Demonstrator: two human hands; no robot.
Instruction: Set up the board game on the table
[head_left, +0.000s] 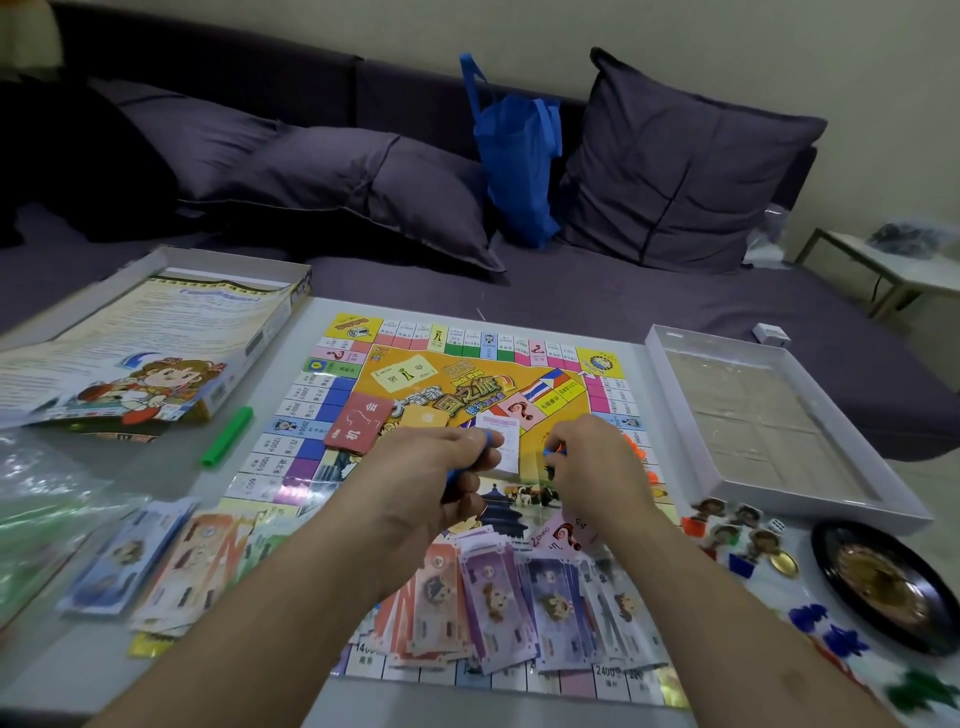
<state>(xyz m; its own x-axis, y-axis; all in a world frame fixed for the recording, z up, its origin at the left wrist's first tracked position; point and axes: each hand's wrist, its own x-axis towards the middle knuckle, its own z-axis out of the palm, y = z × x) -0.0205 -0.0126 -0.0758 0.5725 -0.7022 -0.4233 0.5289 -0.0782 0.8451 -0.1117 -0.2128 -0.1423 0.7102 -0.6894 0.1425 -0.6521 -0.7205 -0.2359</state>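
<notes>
While curled, left hand (441, 467): grips a small blue plastic piece (453, 474), mostly hidden.
Right hand (592, 462): pinches another blue bit (551, 451), shape unclear.

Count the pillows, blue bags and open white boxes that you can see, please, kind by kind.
Pillows: 3 (flat one, middle one, upright one)
Blue bag: 1
Open white boxes: 2 (left, right)
Total: 6
</notes>
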